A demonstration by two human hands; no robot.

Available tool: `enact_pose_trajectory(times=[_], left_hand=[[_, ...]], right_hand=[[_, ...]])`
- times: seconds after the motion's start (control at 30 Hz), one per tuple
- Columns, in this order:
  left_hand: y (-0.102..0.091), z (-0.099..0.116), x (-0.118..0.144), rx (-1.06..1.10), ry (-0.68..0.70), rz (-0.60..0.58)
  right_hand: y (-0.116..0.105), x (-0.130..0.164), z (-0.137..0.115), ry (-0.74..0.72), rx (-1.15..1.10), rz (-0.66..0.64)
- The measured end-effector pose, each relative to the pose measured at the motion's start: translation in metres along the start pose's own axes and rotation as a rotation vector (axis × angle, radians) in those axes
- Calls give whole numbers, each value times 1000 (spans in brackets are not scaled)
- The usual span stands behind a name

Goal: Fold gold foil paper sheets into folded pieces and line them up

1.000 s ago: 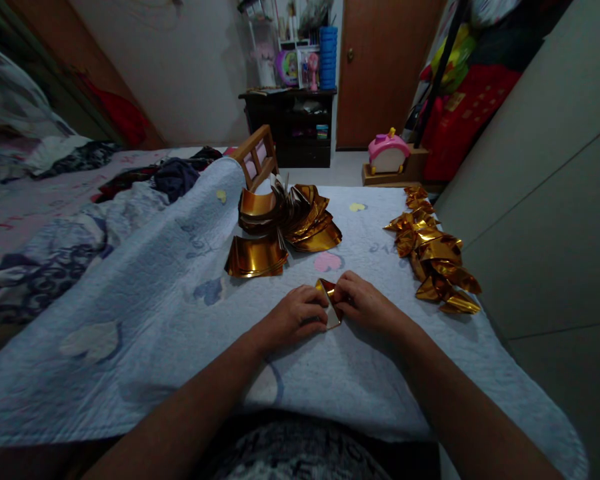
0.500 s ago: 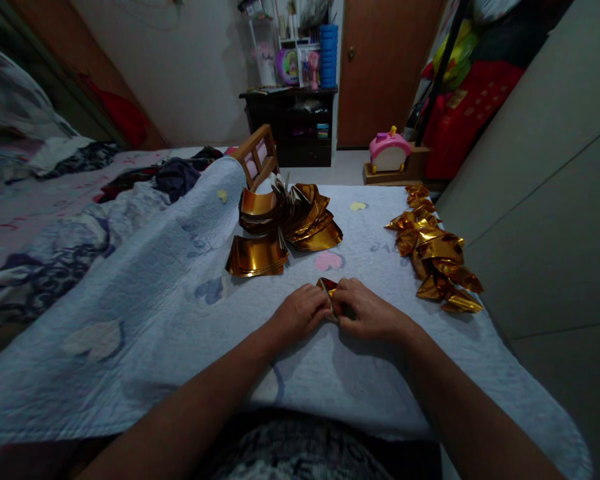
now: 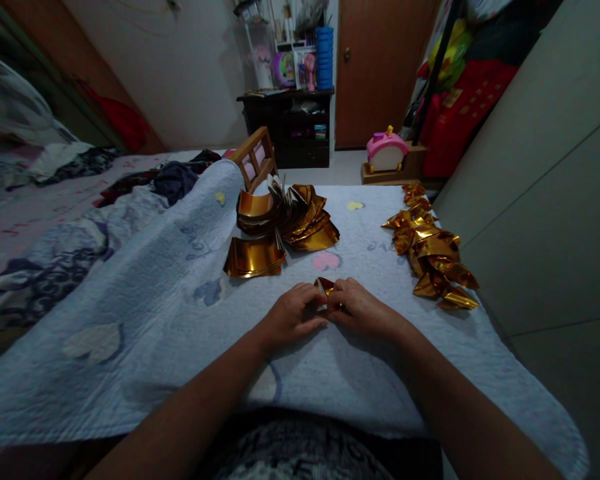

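Observation:
A small piece of gold foil paper (image 3: pixel 325 285), partly folded with its pale inner side showing, is between my two hands just above the cloth. My left hand (image 3: pixel 294 315) grips its left side with curled fingers, the thumb reaching along the lower edge. Closed on its right side is my right hand (image 3: pixel 363 308), the fingertips pinching the paper. My fingers hide much of the fold. Beyond my hands lie fanned stacks of flat gold foil sheets (image 3: pixel 256 257). Off to the right is a heap of folded gold foil shapes (image 3: pixel 433 252).
A pale blue quilted cloth (image 3: pixel 175 347) covers the work surface. At its far edge stands a small wooden chair back (image 3: pixel 254 159). Further off are a dark cabinet (image 3: pixel 287 127) and a pink toy (image 3: pixel 387 152). Rumpled bedding (image 3: pixel 130 213) lies on the left.
My left thumb has moved down and away from its fingers along the paper. The right fingers have shifted on the fold. The view has moved slightly; the stacks and heap stay put.

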State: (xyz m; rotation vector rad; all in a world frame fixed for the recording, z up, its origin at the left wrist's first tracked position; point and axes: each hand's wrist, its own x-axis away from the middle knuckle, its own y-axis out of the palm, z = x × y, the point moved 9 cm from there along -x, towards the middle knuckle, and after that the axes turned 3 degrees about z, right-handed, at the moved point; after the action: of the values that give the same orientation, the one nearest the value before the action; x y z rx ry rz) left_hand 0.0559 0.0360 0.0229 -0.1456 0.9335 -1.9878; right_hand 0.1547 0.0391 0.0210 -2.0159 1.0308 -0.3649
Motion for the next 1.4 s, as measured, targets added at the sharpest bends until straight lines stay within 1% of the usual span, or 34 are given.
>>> enact_pose_trajectory(times=[0.1, 0.17, 0.23, 0.37, 0.47, 0.6, 0.83, 1.0, 1.2, 1.4], left_hand=[[-9, -2, 1, 53, 1, 68], [-12, -4, 1, 42, -1, 94], [-10, -5, 0, -16, 13, 84], [1, -5, -1, -146, 62, 28], [5, -8, -3, -177, 52, 10], [10, -9, -4, -222, 28, -22], [11, -8, -6, -257, -3, -23], [13, -11, -8, -274, -34, -12], [14, -11, -9, -292, -30, -3], [14, -10, -9, -288, -45, 2]], right_hand=[[-1, 0, 2, 12, -2, 19], [0, 0, 3, 19, 13, 23], [1, 0, 2, 17, 19, 16], [-1, -1, 3, 30, 13, 24], [-6, 0, 7, 67, -35, 50], [-8, -1, 9, 118, -127, 41], [-10, -2, 5, 86, -84, 44], [-9, 0, 8, 94, -81, 62], [-9, 0, 8, 115, -127, 71], [-8, 0, 7, 87, -87, 80]])
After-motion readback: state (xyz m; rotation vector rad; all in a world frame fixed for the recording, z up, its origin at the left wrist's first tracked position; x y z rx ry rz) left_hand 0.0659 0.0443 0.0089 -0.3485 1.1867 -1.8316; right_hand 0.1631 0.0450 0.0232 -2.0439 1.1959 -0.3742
